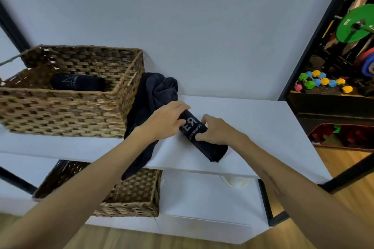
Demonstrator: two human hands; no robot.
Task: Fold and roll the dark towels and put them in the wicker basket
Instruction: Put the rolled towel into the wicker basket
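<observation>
White shelf point(253, 127) by grey wall point(202, 26) — both hands' fingers point(204, 120) around rolled towel point(194, 127).

The hands cover much of the rolled towel point(194, 127); its small lettering is unreadable.

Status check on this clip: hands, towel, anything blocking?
Both hands, left and right, grip the rolled towel on the shelf. One roll in basket. Loose towel beside basket, not blocking.
</observation>
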